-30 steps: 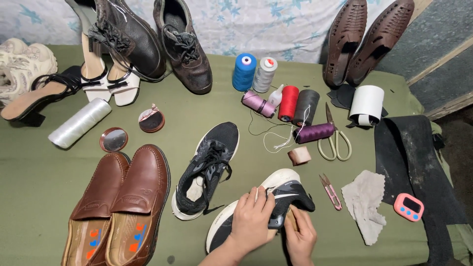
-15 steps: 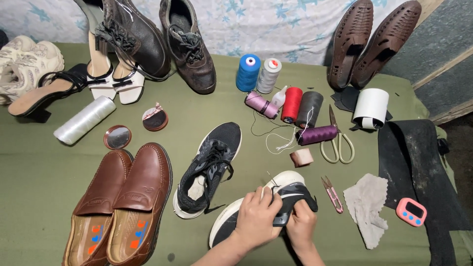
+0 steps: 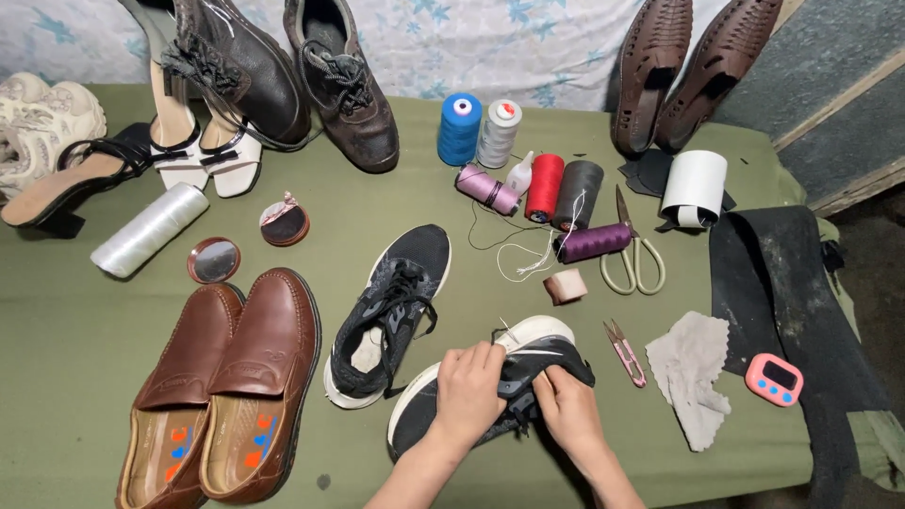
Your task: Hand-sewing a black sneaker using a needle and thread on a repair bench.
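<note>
Gripping black sneaker (image 3: 528, 372) with both hands: left hand (image 3: 468, 394) over laces, right hand (image 3: 566, 407) pinching tongue. Mid-inspection; firm hold needed next.

On the green bench (image 3: 396, 203) a pair of brown loafers (image 3: 222, 386) lies at the left, next to a second black sneaker (image 3: 388, 311). Behind them are two small round mirrors (image 3: 247, 240) and a white thread roll (image 3: 149, 229). Spools of thread (image 3: 528, 174) stand near the scissors (image 3: 633, 254). A pink thread snipper (image 3: 625, 352), a grey cloth (image 3: 693, 372) and a small pink timer (image 3: 774, 379) lie at the right.
</note>
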